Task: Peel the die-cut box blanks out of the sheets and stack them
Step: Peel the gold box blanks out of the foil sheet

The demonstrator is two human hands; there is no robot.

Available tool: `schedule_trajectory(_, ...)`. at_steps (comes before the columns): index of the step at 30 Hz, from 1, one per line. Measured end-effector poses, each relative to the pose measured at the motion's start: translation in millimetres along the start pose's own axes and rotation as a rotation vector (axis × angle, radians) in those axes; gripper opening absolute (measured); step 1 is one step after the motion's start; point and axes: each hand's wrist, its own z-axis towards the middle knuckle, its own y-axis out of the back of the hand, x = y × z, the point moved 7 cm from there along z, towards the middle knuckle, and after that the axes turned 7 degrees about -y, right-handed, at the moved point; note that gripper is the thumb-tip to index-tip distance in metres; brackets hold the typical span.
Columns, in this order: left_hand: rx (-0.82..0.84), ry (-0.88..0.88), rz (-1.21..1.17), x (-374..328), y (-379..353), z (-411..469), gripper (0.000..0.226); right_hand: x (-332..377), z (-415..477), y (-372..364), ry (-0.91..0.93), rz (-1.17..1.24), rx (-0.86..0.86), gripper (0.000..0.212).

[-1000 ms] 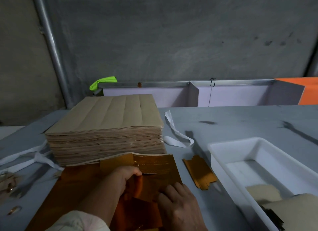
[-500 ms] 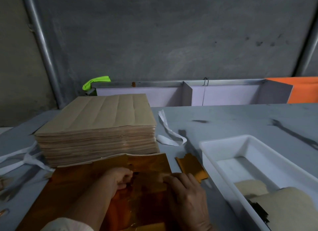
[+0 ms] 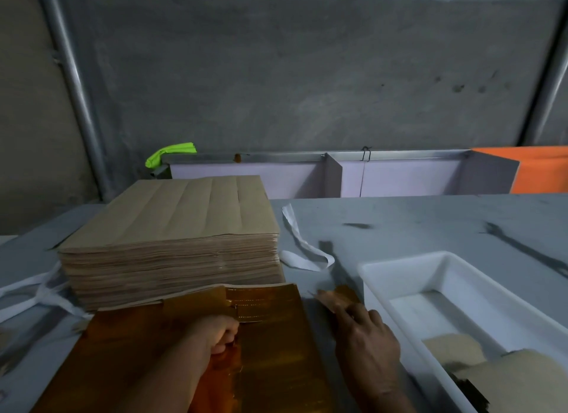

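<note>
- Moved since half a second ago: the right hand (image 3: 367, 342) has left the gold sheet (image 3: 270, 351) and gone to the right, to the small pile of gold blanks (image 3: 339, 294). The left hand (image 3: 219, 332) has stayed on the sheet.
- Gold sheet: flat on the table (image 3: 430, 222) at the near edge. Its far edge lies against the foot of the stack of brown sheets (image 3: 172, 228), and a flap is lifted at that far edge.
- Left hand: on the middle of the gold sheet, knuckles up, fingers curled tight and gripping the sheet at a cut line. The forearm comes in from the lower edge.
- Small pile of gold blanks: on the table just right of the sheet, between it and the white tub (image 3: 399, 268).
- Right hand: off the sheet, back of the hand up, fingers reaching forward with their tips on the near end of the pile. Whether they pinch a blank cannot be told.
- Stack of brown sheets: tall, creased on top, behind the gold sheet.
- White tub: right of the pile, with brown pieces (image 3: 455, 348) lying at its near end.
- White strap (image 3: 304, 255): looped on the table between the stack and the tub.
- More white strapping (image 3: 40, 286): left of the stack.
- Beyond the table: a lilac divided tray (image 3: 399, 175), a green cloth (image 3: 172, 152) and an orange panel (image 3: 541, 169).
</note>
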Motion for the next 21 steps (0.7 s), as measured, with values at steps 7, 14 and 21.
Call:
schedule_trajectory(7, 0.038, 0.006, 0.016, 0.5, -1.7, -1.2, 0.013, -12.1, 7.3, -31.1, -0.068, -0.063, 0.207, 0.035)
schedule_trajectory(14, 0.044, 0.015, -0.002, -0.4, -0.2, -3.2, 0.013, -5.2, 2.8, -29.9, -0.08, -0.016, 0.246, 0.046)
schedule_trajectory(21, 0.038, 0.037, -0.062, -0.7, 6.2, -6.9, 0.013, 61.9, 13.6, -39.7, 0.172, 0.082, 0.31, 0.046)
